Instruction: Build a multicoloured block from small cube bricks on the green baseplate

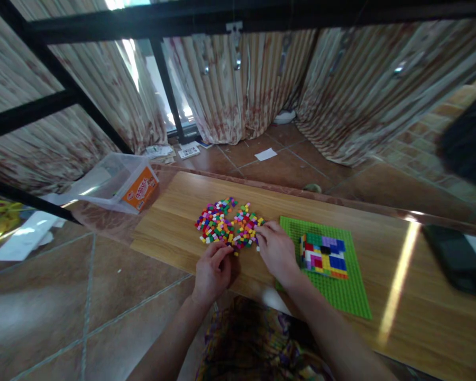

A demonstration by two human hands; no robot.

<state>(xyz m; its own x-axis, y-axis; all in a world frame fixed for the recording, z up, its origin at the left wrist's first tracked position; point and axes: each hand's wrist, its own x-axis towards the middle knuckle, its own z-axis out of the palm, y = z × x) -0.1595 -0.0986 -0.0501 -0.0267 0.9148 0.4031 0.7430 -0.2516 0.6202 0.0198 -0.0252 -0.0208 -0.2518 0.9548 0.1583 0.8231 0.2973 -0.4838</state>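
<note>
A loose pile of small multicoloured building bricks [218,219] lies on the wooden table. At its near edge is my left hand [213,270], closed with thumb and forefinger together; whatever they pinch is too small to make out. My right hand [276,250] touches the pile's right side, fingers bent and drawn together, their tips partly hidden among the bricks. To the right, a green studded baseplate [351,286] carries a low block structure [325,255] of many colours, with a dark spot on its top. My right forearm passes over the baseplate's near left corner.
A clear plastic bin [111,177] with an orange label stands beyond the table's left end. On the right of the wooden table [381,254] lies a dark flat object [456,259]. Curtains [241,90] and black metal bars [166,84] rise behind; papers [265,154] lie on the tiled floor.
</note>
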